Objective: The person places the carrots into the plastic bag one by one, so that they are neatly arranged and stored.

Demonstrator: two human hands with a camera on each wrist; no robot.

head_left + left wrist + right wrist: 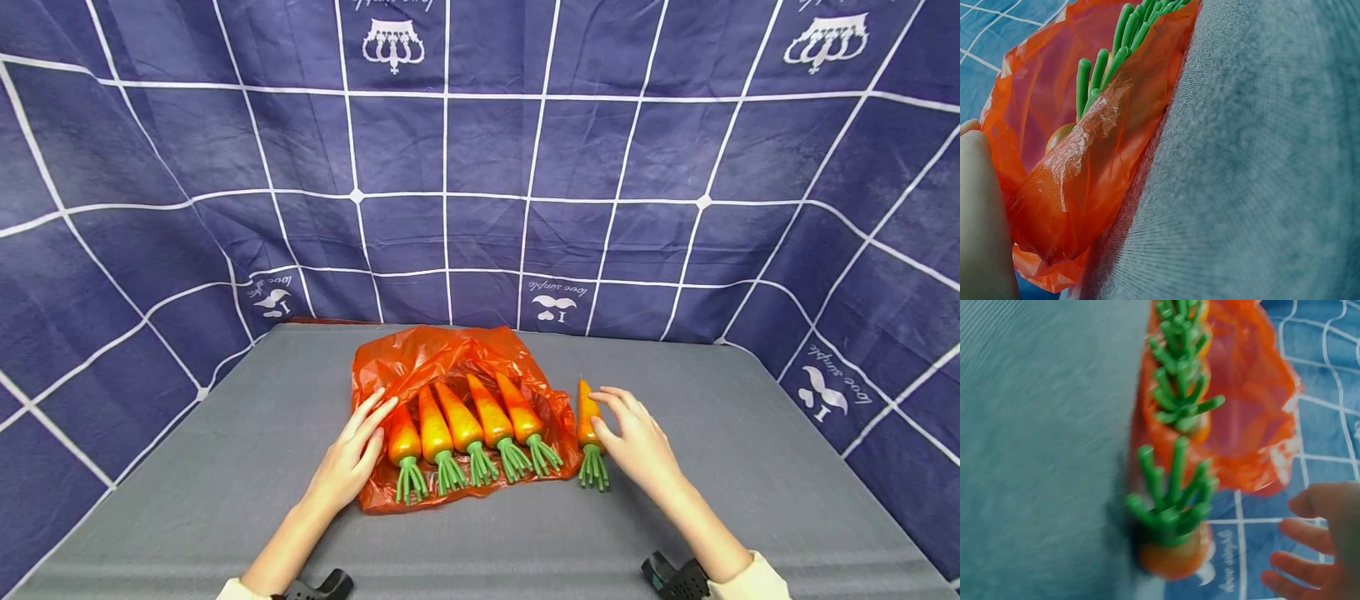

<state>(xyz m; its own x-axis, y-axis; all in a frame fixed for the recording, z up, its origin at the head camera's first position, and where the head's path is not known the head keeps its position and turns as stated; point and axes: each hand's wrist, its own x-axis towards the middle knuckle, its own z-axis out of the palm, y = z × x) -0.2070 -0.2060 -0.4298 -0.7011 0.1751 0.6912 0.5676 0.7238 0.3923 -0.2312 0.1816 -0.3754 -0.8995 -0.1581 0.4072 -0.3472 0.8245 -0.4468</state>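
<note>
Several orange carrots point(461, 421) with green tops lie side by side on an open red plastic bag point(397, 360). One more carrot point(586, 417) lies on the cloth just right of the bag. My left hand point(348, 458) has its fingers extended at the bag's left side, beside the leftmost carrot. In the left wrist view the bag point(1097, 187) bulges around the green tops. My right hand point(637, 437) hovers at the separate carrot, fingers spread and fingertips close to its upper part. The right wrist view shows those fingers apart from that carrot point(1172, 556).
Grey cloth point(247, 467) covers the tabletop. A blue curtain point(487, 150) with white grid lines rises behind and on both sides. Each wrist wears a black strap-on device, such as the right one point(675, 575).
</note>
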